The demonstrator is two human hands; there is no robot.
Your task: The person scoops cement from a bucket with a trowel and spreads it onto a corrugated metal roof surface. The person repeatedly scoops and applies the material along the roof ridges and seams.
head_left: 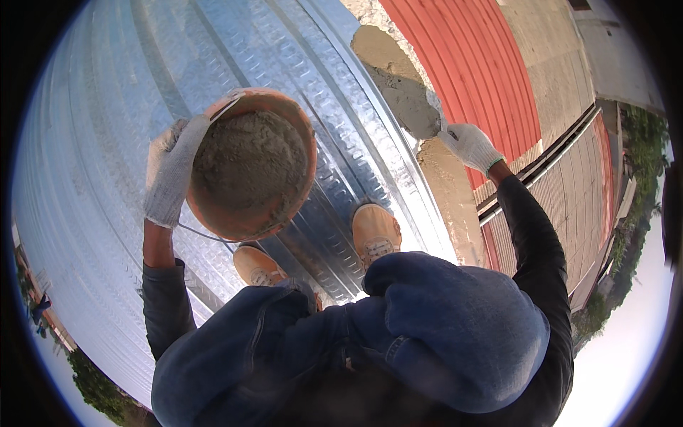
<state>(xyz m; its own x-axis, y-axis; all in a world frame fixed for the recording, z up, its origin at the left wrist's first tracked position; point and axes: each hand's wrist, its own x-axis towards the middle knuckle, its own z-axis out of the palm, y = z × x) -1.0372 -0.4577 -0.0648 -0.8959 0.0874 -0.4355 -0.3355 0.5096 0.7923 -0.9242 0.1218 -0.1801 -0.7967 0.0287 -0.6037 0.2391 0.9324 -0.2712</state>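
An orange bucket holds grey wet mortar and stands tilted before me on the metal sheeting. My left hand, in a white knit glove, is closed on the bucket's rim at its left side, where a wire handle also shows. Out to the right, my right hand, gloved too, is closed round what looks like a trowel, mostly hidden by the fist and mortar. It meets a band of mortar along the sheeting's edge. Smoother mortar continues nearer to me.
Ribbed silvery roof sheeting lies under my tan shoes and spreads left. Beyond the mortar band are a red corrugated roof and a grey-brown roof. Trees and sky show at the rim.
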